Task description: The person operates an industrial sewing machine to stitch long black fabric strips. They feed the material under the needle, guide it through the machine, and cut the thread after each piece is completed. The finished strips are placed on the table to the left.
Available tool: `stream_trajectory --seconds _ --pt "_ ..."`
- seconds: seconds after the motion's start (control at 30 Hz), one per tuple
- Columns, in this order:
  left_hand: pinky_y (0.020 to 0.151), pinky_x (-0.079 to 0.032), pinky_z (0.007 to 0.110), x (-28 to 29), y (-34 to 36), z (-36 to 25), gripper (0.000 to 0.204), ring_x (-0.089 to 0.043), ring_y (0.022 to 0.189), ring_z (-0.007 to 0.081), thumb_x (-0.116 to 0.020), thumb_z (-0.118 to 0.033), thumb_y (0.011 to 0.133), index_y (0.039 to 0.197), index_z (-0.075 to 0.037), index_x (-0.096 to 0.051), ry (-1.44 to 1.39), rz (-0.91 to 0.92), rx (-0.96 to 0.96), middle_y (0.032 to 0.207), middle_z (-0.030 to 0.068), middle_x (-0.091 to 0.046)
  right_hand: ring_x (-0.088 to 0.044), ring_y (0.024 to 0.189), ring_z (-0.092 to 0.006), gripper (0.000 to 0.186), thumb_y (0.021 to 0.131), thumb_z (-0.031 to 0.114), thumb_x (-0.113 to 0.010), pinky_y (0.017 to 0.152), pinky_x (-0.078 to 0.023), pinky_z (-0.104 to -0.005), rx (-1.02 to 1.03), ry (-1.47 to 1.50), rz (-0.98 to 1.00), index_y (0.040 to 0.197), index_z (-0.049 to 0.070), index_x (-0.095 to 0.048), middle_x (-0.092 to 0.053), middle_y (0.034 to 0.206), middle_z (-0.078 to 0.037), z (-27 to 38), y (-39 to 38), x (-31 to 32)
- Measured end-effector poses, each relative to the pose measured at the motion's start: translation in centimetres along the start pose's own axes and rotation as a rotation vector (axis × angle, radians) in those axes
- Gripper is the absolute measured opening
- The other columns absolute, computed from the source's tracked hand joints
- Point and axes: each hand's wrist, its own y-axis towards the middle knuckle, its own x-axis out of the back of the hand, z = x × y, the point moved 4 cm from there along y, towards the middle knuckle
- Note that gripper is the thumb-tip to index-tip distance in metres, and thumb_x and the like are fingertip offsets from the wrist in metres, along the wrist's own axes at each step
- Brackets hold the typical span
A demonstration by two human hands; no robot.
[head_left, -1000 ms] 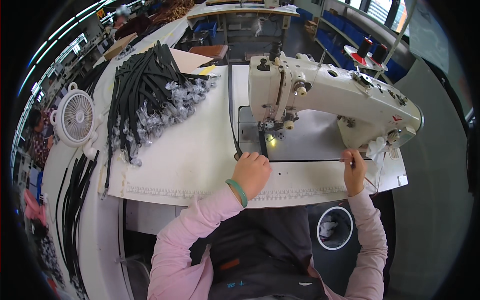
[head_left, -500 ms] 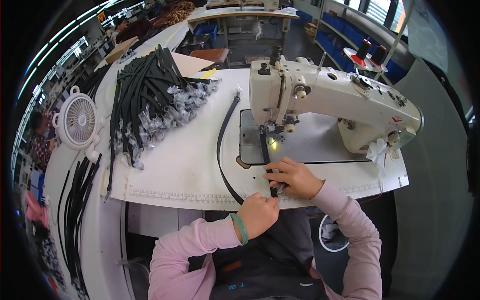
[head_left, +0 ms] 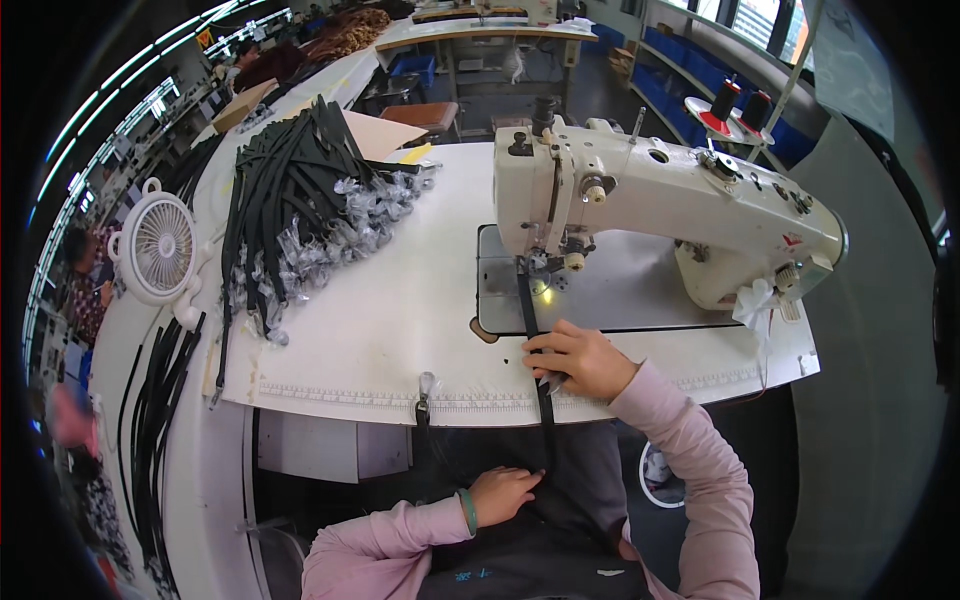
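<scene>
A black strap point(head_left: 530, 300) runs from under the needle of the white sewing machine point(head_left: 645, 175) down over the table point(head_left: 400, 300) edge toward my lap. My right hand point(head_left: 575, 360) lies on it near the front edge with curled fingers gripping it, a small clear piece showing beneath. Below the edge, my left hand point(head_left: 505, 490) pinches the lower part of the strap. Left of them, a strap end with a plastic-wrapped metal fitting point(head_left: 423, 405) rests on the front edge, the strap hanging down.
A pile of black straps point(head_left: 290, 190) with wrapped fittings, a white fan point(head_left: 160, 245) and loose dark strips point(head_left: 165, 420) lie to the left. Thread cones point(head_left: 722, 102) stand behind the machine. A bin point(head_left: 660, 480) sits below right. Co-workers point(head_left: 85, 270) are at far left.
My right hand has moved left from the machine's base onto the strap. My left hand has moved down below the edge, and the loose strap beside it has been drawn down over that edge.
</scene>
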Motion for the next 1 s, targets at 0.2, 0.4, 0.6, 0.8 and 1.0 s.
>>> stream_trajectory --seconds 0.2,0.4,0.6,0.8,1.0 --pt "0.058 -0.046 0.033 0.4 0.5 4.3 0.030 -0.057 0.063 0.0272 -0.073 -0.022 0.066 0.079 0.001 -0.057 -0.352 -0.134 0.299 0.069 0.0092 -0.054 -0.050 0.087 -0.0215 0.041 0.056 0.002 -0.066 0.073 -0.047 -0.0311 0.045 -0.023 0.026 0.095 0.009 -0.058 -0.054 0.105 -0.003 0.5 0.2 0.2" --pt "0.055 -0.042 0.030 4.8 1.3 0.6 0.022 -0.053 0.058 0.0186 -0.071 -0.023 0.067 0.068 -0.006 -0.057 0.231 -0.106 -0.247 0.064 0.0049 -0.052 -0.050 0.085 -0.0207 0.034 0.058 0.002 -0.065 0.070 -0.047 -0.0306 0.068 -0.026 0.018 0.090 0.009 -0.057 -0.054 0.102 -0.002 1.0 0.2 0.1" --pt "0.064 -0.044 0.029 14.0 4.8 -1.9 0.016 -0.056 0.069 0.0182 -0.063 -0.018 0.074 0.083 -0.005 -0.061 0.286 -0.323 -0.301 0.072 0.0034 -0.056 -0.051 0.082 -0.0205 0.029 0.060 0.003 -0.064 0.066 -0.047 -0.0300 0.098 -0.048 0.027 0.087 0.010 -0.058 -0.054 0.102 -0.002 1.4 0.3 0.3" --pt "0.080 -0.044 0.033 14.9 10.9 5.0 0.024 -0.053 0.096 0.0233 -0.056 -0.013 0.078 0.101 -0.004 -0.057 0.574 -0.242 -0.188 0.103 0.0078 -0.057 -0.050 0.081 -0.0207 0.024 0.065 0.006 -0.064 0.067 -0.047 -0.0300 0.110 -0.075 0.030 0.088 0.009 -0.058 -0.055 0.102 -0.002 1.2 0.2 -0.1" --pt "0.082 -0.043 0.034 16.1 13.9 7.2 0.036 -0.052 0.100 0.0231 -0.064 -0.029 0.073 0.100 -0.005 -0.060 0.489 -0.152 -0.136 0.106 0.0077 -0.057 -0.051 0.079 -0.0209 0.020 0.070 0.010 -0.065 0.066 -0.047 -0.0305 0.095 -0.067 0.014 0.089 0.008 -0.058 -0.056 0.101 -0.003 1.4 0.5 0.1"
